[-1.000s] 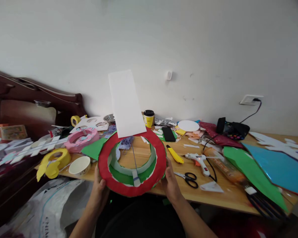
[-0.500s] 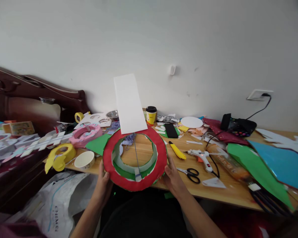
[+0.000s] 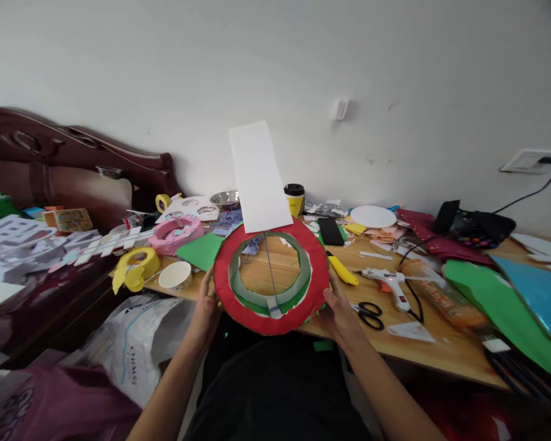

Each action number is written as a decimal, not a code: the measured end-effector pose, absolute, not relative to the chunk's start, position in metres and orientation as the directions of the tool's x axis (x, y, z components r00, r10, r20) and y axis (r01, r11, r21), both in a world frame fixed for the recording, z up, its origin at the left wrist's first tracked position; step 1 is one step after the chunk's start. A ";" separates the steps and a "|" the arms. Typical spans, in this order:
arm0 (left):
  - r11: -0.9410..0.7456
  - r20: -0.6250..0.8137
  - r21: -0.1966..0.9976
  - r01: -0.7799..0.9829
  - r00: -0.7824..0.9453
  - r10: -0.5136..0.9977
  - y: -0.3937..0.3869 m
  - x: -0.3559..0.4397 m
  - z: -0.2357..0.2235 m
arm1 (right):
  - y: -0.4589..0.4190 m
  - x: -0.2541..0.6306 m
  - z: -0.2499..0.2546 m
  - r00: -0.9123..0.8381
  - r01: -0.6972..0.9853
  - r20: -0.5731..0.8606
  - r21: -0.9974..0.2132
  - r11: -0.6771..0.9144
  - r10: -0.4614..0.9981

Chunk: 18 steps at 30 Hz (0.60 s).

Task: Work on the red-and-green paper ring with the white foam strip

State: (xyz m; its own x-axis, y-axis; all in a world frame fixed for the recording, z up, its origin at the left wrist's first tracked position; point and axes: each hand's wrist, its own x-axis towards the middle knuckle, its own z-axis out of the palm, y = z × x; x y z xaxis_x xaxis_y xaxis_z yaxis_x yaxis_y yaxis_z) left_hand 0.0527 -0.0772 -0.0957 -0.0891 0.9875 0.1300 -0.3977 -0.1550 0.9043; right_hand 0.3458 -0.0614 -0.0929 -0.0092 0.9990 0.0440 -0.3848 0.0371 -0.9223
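Observation:
Between my two hands is a red and green paper ring (image 3: 229, 300), tilted so that its red face looks up at me. My left hand (image 3: 206, 309) grips its left edge, and my right hand (image 3: 342, 312) grips its right edge with the thumb on the red face. A white rectangular card (image 3: 261, 177) stands up from the ring's far side. Across the ring's opening runs a thin purplish string (image 3: 270, 266), which ends at a small white tab (image 3: 273, 306) on the inner near wall. The fingers beneath the ring are mostly hidden.
On the wooden table (image 3: 321, 327) lie a yellow utility knife (image 3: 343, 271), black-handled scissors (image 3: 371, 314) and a white glue gun (image 3: 390, 282) with its cord. A white bowl (image 3: 175, 277), yellow ring (image 3: 138, 269) and pink ring (image 3: 177, 234) sit left. A lidded cup (image 3: 294, 201) stands behind.
The view has turned left and tipped down somewhat, so the table's things appear further right and the bed side shows more. Both hands keep their hold on the ring.

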 end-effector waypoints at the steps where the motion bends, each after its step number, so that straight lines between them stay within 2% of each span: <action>1: -0.152 0.123 0.903 -0.403 -0.096 0.988 -0.077 0.052 -0.094 | -0.062 0.347 -0.092 -0.020 -0.390 0.045 -0.920 0.034 0.999; 7: -0.131 0.110 0.889 -0.438 -0.073 0.991 -0.081 0.051 -0.087 | -0.065 0.354 -0.095 -0.023 -0.383 0.048 -0.923 0.036 0.999; 11: -0.186 0.160 0.887 -0.423 -0.096 0.982 -0.084 0.056 -0.079 | -0.063 0.359 -0.101 -0.024 -0.417 0.022 -0.909 0.010 0.999; 18: -0.267 0.220 0.876 -0.402 -0.160 0.962 -0.094 0.059 -0.071 | -0.070 0.358 -0.091 -0.018 -0.391 0.092 -0.917 0.078 0.996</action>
